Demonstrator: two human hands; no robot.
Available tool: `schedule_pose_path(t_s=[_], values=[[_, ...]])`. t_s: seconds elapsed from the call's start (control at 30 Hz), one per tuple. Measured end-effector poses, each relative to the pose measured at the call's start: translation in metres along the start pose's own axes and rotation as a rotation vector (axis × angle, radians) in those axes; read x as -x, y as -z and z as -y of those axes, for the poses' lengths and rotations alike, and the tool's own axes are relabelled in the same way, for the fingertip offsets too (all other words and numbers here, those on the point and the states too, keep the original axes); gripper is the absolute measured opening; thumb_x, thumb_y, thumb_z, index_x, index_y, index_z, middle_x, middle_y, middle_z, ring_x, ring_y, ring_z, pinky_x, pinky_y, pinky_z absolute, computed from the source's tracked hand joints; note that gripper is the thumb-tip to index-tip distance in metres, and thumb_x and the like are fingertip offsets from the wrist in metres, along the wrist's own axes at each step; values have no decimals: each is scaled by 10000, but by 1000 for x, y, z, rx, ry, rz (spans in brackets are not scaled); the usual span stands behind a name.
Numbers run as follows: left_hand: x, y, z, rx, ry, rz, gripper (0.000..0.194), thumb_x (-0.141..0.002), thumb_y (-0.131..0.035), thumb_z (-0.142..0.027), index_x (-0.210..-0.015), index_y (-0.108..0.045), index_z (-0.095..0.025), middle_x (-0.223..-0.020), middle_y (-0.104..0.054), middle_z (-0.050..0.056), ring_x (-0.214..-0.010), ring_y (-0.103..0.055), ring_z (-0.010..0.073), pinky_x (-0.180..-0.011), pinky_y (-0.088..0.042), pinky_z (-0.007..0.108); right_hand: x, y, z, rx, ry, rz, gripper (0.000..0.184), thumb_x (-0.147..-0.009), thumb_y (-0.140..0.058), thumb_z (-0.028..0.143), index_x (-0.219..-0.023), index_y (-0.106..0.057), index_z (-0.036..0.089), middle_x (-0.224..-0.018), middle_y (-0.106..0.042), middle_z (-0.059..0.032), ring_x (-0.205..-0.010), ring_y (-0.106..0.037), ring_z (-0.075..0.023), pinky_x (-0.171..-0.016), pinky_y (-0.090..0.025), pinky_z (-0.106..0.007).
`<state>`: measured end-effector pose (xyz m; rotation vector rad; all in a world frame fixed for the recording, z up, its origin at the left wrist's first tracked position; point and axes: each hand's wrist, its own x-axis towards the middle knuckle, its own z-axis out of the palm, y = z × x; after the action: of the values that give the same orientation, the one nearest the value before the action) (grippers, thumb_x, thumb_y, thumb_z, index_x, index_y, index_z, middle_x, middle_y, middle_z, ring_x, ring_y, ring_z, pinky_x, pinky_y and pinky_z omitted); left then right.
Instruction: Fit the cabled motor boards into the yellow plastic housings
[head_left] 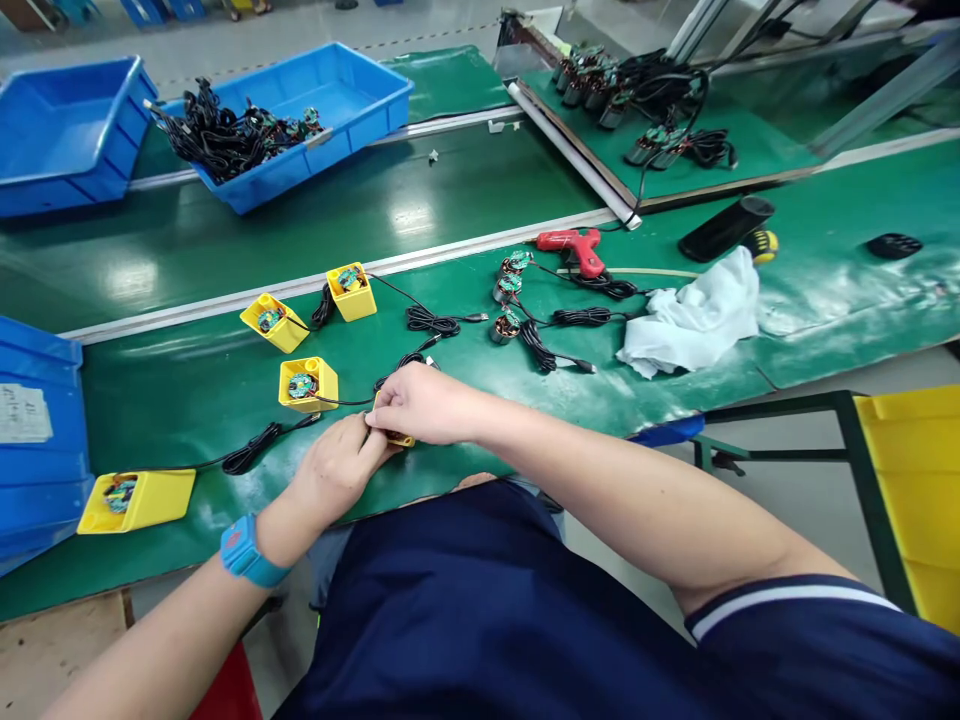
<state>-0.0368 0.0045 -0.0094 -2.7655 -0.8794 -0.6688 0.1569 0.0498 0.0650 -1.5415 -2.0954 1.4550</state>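
My left hand (pixel 337 470) and my right hand (pixel 424 403) meet over a small yellow holder (pixel 399 438), and my fingers hide most of it. A black cable (pixel 345 402) runs towards my fingertips from a yellow holder with a round circuit board (pixel 307 384). Two more such holders (pixel 268 322) (pixel 351 291) stand just beyond, and another (pixel 135 502) lies near the left. Several small motors with coiled black cables (pixel 508 325) lie to the right of my right hand, out of reach of my fingers.
A red hot glue gun (pixel 574 250) and a white cloth (pixel 694 315) lie on the green workbench (pixel 187 400). Blue plastic bins (pixel 300 125) stand at the far left and back, one holding cabled motors. A yellow bin (pixel 911 490) stands at the lower right, beyond the bench edge.
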Motion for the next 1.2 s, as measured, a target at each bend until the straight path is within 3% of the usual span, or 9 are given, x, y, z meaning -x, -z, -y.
schedule_pose_path(t_s=[0.17,0.27,0.4,0.53,0.8,0.97,1.07,1.2], values=[[0,0,0,27,-15,-15,205,-1021,-603,-228,-1149,-613,-68,-800,-635,86,-728,-628,227,-663,-543,346,-7,18,5,95,58,62,125,-917,-722,184,-857,-800,107,-731,-731,-11,-656,-593,-100,-604,-383,-218],[4,-2,-1,28,-32,-38,366,-995,-640,-211,-1304,-548,-36,-869,-681,130,-771,-668,257,-690,-581,374,-8,22,5,169,132,69,113,-923,-722,157,-853,-799,114,-765,-740,-19,-684,-607,-107,-617,-373,-228],[18,-8,-3,45,-11,-75,674,-981,-673,-231,-1553,-362,-60,-1157,-719,232,-1031,-729,320,-870,-629,435,-8,18,1,253,232,3,154,-963,-678,146,-855,-786,123,-789,-736,-29,-685,-588,-114,-636,-349,-246],[28,-14,-7,56,25,-97,828,-967,-698,-241,-1637,-239,-75,-1236,-716,247,-1116,-731,338,-930,-634,449,-5,13,-6,319,313,-47,169,-998,-642,174,-901,-772,128,-821,-735,-51,-735,-582,-142,-678,-350,-258],[25,-12,-8,40,53,-99,820,-978,-687,-243,-1642,-233,-86,-1262,-712,240,-1109,-740,329,-926,-642,447,5,8,-9,464,347,-75,183,-1044,-572,193,-965,-728,140,-929,-744,-77,-829,-620,-169,-722,-352,-268],[17,-3,-8,2,29,-54,641,-994,-661,-289,-1538,-397,-77,-1194,-723,238,-1026,-741,329,-828,-639,438,5,2,-10,612,394,-95,226,-1075,-504,217,-1007,-703,133,-999,-745,-96,-869,-647,-190,-716,-362,-290],[11,1,-13,-67,65,28,464,-993,-658,-325,-1351,-543,-53,-1031,-736,200,-869,-731,308,-716,-609,416,8,-3,-11,680,463,-99,203,-1063,-511,213,-1003,-688,133,-990,-735,-94,-859,-649,-198,-704,-371,-302],[4,4,-22,-155,152,151,314,-993,-648,-352,-1158,-631,-86,-715,-658,74,-653,-665,259,-572,-509,356,17,-11,-9,748,473,-106,190,-1051,-507,175,-1009,-684,121,-969,-732,-110,-871,-664,-224,-707,-406,-317]])
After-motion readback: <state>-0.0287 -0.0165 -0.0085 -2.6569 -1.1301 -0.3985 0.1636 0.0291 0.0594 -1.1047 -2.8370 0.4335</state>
